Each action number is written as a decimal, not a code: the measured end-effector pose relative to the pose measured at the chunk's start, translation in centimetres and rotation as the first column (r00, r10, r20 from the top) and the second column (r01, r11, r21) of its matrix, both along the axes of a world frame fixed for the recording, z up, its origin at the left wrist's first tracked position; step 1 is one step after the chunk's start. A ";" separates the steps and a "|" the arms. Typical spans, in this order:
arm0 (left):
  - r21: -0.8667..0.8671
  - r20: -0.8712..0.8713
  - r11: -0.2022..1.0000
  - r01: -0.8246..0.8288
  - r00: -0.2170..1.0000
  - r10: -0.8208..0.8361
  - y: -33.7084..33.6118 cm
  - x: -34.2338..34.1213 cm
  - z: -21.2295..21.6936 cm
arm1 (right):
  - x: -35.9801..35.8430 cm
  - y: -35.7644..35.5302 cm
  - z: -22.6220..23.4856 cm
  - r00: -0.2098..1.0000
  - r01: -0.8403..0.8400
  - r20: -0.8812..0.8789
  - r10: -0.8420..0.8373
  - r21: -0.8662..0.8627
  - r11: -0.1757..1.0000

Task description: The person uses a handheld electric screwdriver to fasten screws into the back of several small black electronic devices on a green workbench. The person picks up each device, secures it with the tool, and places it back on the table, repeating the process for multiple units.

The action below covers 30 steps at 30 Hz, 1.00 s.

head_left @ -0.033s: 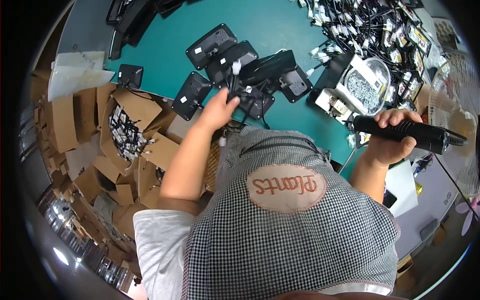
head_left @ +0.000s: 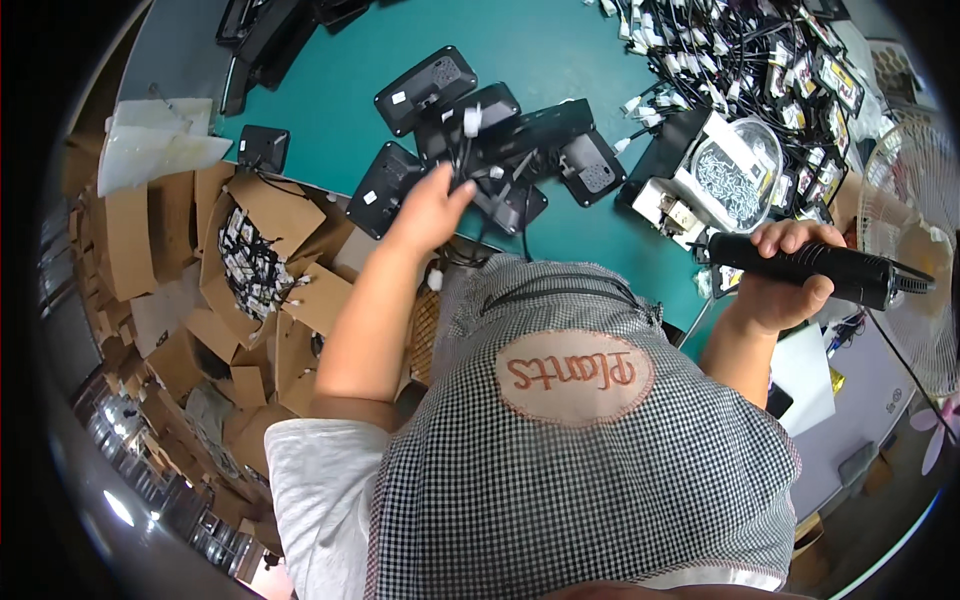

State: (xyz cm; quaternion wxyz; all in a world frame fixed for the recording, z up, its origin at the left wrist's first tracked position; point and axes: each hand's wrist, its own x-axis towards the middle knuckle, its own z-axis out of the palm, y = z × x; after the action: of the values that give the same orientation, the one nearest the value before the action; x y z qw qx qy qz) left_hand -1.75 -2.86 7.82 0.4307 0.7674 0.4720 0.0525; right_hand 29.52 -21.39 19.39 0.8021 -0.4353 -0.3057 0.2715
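Note:
My left hand (head_left: pixel 428 212) reaches into a heap of flat black rectangular housings, its fingers closed around black cables (head_left: pixel 460 160) near a white plug (head_left: pixel 472 121). The fingertips are slightly blurred and partly hidden among the cables. Beside that hand lies one housing (head_left: pixel 384 190) with a small white label. Others overlap beyond it, among them a housing (head_left: pixel 427 90) at the back and one (head_left: pixel 592 168) on the right. A tilted black housing (head_left: pixel 540 130) rests across the heap. At the right, my right hand (head_left: pixel 785 275) grips a black cylindrical electric screwdriver (head_left: pixel 825 270), held sideways above the table edge.
A round clear tub of screws (head_left: pixel 738 175) stands on the green table (head_left: pixel 560 50), beside a small metal device (head_left: pixel 668 212). Bundled cables with white plugs (head_left: pixel 710 50) pile up at the far right, near a fan (head_left: pixel 910 250). Open cardboard boxes (head_left: pixel 270 215) stand at the left.
My left hand has shifted slightly up among the cables, and the tilted housing has turned a little. A dangling white plug below the hand has swung left. The right hand looks still.

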 end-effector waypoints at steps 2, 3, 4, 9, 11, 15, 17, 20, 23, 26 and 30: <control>0.030 -0.052 0.998 -0.055 0.997 0.057 2.7 0.6 2.0 | -0.1 0.0 0.2 1.000 0.001 -0.001 -0.001 -0.005 1.000; 0.052 0.023 0.993 -0.107 0.994 0.106 3.5 1.1 4.0 | 0.0 0.0 0.1 1.000 -0.013 0.002 0.013 -0.002 1.000; 0.054 0.060 0.992 -0.112 0.992 0.108 4.6 1.0 4.8 | 0.1 0.1 0.0 1.000 -0.025 0.005 0.025 0.000 1.000; 0.147 0.025 0.974 -0.174 0.985 0.173 9.2 0.5 10.5 | 0.0 0.2 0.2 0.998 -0.052 0.037 0.052 0.006 0.999; 0.065 0.123 0.975 -0.211 0.972 0.202 10.1 -0.2 12.8 | 0.0 0.3 0.3 0.997 -0.061 0.043 0.061 0.010 0.998; -0.027 0.263 0.942 -0.336 0.906 0.331 10.3 -3.4 17.6 | 0.0 0.6 0.7 0.996 -0.079 0.051 0.078 0.013 0.997; -0.156 0.336 0.910 -0.384 0.846 0.414 10.6 -6.6 18.5 | 0.0 0.7 1.0 0.996 -0.074 0.060 0.073 0.006 0.997; -0.082 0.271 0.816 -0.572 0.775 0.571 7.6 -12.3 22.1 | -0.4 1.5 1.3 0.995 -0.099 0.010 0.098 0.016 0.995; -0.032 0.270 0.658 -0.752 0.628 0.730 3.9 -18.5 22.4 | -0.8 2.6 1.5 0.986 -0.166 0.001 0.166 0.065 0.984; -0.048 0.122 0.557 -0.829 0.548 0.827 0.2 -26.7 22.2 | -1.7 4.5 2.6 0.971 -0.238 0.016 0.238 0.079 0.968; -0.021 -0.086 0.397 -0.918 0.397 0.914 -5.6 -37.1 19.8 | -4.0 6.8 2.0 0.987 -0.160 -0.010 0.161 0.051 0.986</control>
State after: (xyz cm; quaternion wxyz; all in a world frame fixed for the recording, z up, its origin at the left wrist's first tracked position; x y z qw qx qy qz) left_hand -38.82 -8.44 27.64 0.3416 0.3697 0.8296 0.2415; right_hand 25.48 -14.57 21.39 0.7905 -0.3872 -0.3405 0.3306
